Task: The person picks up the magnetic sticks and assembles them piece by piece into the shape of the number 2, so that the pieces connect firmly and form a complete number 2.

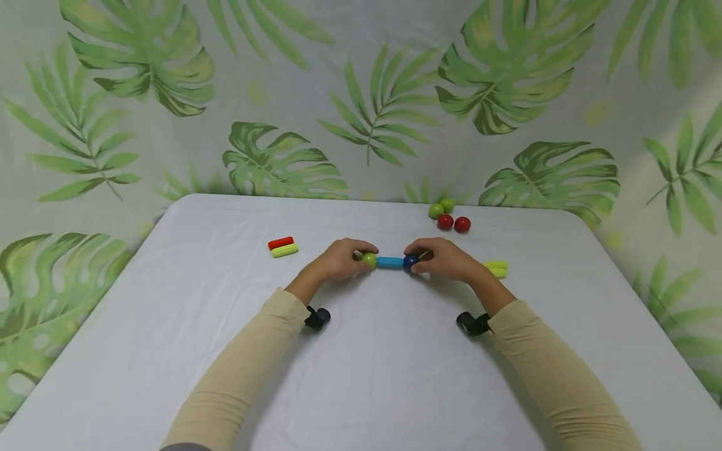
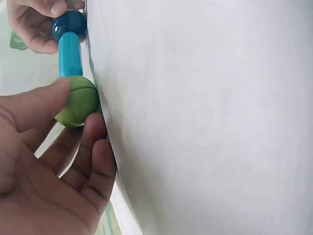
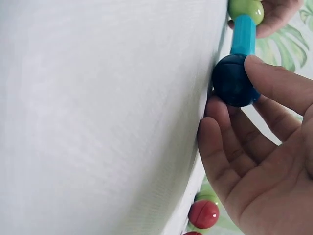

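Observation:
A light blue ribbed rod [image 1: 390, 263] lies level between a green ball [image 1: 369, 260] and a dark blue ball [image 1: 410, 262], one at each end. My left hand [image 1: 342, 259] pinches the green ball between thumb and fingers. On the other side my right hand [image 1: 442, 258] grips the dark blue ball the same way. In the left wrist view the rod [image 2: 71, 55] meets both balls, and the green ball [image 2: 78, 102] shows a seam line. The right wrist view shows the thumb on the dark blue ball [image 3: 236, 81], close over the white cloth.
Left of the hands lie a red rod [image 1: 281, 242] and a yellow rod [image 1: 284, 250]. Beyond the right hand are two red balls [image 1: 462, 224] and two green balls [image 1: 437, 210]. Yellow rods [image 1: 496, 269] lie partly behind the right wrist. A white cloth [image 1: 389, 376] covers the table.

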The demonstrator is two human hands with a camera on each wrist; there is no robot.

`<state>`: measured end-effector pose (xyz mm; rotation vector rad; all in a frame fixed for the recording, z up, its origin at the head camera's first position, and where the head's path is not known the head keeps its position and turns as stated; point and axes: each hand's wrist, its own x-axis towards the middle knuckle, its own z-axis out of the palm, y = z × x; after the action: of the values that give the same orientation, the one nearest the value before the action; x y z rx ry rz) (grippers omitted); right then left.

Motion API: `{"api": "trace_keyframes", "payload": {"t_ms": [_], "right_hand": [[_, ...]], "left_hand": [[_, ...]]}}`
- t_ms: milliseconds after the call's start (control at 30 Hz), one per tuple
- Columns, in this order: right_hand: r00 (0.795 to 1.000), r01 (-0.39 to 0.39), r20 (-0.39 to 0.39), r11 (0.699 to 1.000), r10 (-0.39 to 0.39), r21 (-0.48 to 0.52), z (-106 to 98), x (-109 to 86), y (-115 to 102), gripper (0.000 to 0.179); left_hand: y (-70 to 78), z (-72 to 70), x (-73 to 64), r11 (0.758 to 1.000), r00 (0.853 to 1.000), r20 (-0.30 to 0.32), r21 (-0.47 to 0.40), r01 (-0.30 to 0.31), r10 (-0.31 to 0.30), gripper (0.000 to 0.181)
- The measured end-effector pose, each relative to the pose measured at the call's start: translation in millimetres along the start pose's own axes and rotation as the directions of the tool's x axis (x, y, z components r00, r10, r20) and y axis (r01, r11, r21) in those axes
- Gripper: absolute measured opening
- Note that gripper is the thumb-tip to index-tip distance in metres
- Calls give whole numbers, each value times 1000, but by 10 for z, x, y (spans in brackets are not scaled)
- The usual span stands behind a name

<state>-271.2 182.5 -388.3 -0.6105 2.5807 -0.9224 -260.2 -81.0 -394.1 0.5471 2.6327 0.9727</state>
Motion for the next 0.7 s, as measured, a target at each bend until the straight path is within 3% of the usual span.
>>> {"api": "trace_keyframes", "payload": {"t_ms": [233,433,533,700], "right_hand": [[1000,-13,-2,1000,13,-23,17,5,-5,38],[1000,-30,8,999,30,-38,0,-26,-5,42],[1000,-30,-2,998,30,-51,-27,-94,-9,46],[998,43,-51,994,-48,-103,-109,-369,29,43]], "left_hand": [[-38,-44,17,1000,999,51,1,-11,11,41],[-12,-61,14,1000,998,55,-3,-27,27,41],[2,-65,12,1000,998,51,-4,-28,28,41],[7,-62,14,999,998,56,-8,-32,32,40]]}}
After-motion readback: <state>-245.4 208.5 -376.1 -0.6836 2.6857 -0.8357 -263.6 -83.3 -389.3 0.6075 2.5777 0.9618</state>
